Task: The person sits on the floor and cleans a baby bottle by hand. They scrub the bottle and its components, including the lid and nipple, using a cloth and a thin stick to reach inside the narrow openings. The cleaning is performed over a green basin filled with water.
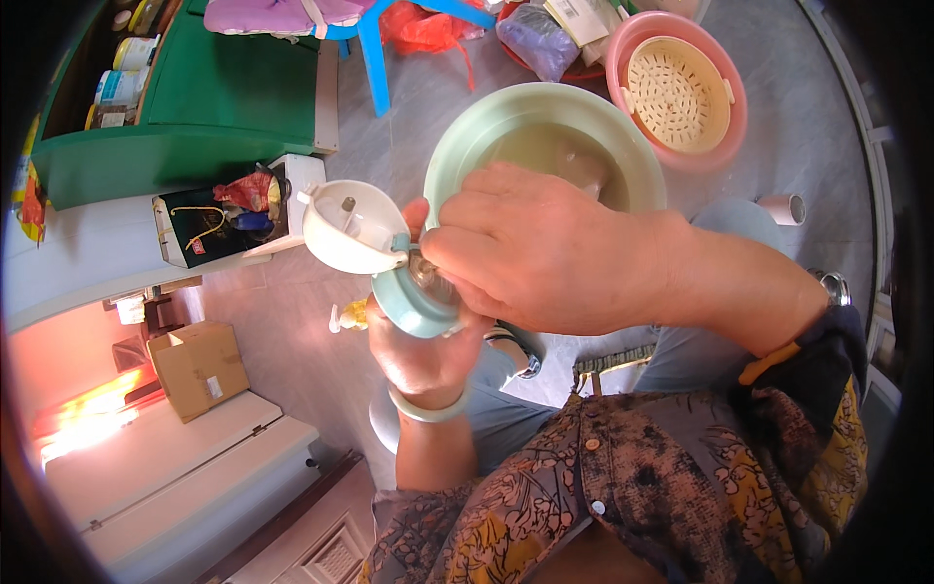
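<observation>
A flip-top bottle lid is held over the floor, with its white cap (354, 226) swung up on a hinge above a light blue ring (416, 305). My left hand (430, 358), a pale bangle on its wrist, grips the ring from below. The fingers of my right hand (543, 248) are curled against the clear inner part (427, 274) of the lid; their tips are hidden. Just beyond my right hand stands a pale green basin (456, 139) of cloudy water. Something pale lies in the water, partly covered by my hand.
A pink basin (620, 44) holding a cream strainer basket (675, 91) stands at the far right. A white cup (784, 209) lies beside my knee. A yellow pump bottle (354, 315) is on the floor to the left. Further off are a blue stool (376, 66), a green cabinet (226, 87) and a cardboard box (201, 369).
</observation>
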`<move>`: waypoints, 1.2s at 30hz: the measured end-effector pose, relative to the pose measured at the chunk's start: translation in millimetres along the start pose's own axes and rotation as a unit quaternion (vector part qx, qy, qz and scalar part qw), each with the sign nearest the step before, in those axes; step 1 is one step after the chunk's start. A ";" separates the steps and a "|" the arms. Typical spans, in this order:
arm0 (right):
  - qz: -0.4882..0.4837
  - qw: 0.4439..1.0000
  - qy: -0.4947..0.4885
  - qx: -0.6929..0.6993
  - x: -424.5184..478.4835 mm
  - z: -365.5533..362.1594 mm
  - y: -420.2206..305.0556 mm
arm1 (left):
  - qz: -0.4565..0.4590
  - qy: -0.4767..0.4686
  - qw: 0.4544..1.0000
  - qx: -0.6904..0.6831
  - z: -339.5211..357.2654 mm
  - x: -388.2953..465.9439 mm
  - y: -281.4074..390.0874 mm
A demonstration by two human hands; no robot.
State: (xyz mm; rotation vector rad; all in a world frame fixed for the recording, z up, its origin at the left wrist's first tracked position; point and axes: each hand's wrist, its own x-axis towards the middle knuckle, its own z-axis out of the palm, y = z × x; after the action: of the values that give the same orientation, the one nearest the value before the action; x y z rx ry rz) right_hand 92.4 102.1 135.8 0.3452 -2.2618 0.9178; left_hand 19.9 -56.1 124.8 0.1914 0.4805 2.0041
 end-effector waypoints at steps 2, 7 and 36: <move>0.002 1.000 0.002 -0.022 2.1 -0.5 -0.7 | 0.018 0.047 0.991 0.122 5.4 0.0 2.3; -0.061 0.992 -0.054 -0.094 1.3 -7.7 -3.7 | 0.016 0.049 0.995 0.084 12.9 -1.7 2.3; -0.020 0.977 -0.150 0.147 -2.2 -11.8 2.5 | -0.050 0.057 0.985 0.152 10.0 -15.6 1.4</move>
State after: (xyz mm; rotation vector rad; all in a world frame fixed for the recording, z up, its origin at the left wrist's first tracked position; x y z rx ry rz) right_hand 98.5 112.1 139.3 0.7009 -2.3761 1.2526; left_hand 29.5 -67.9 135.5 0.2375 0.8543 1.8430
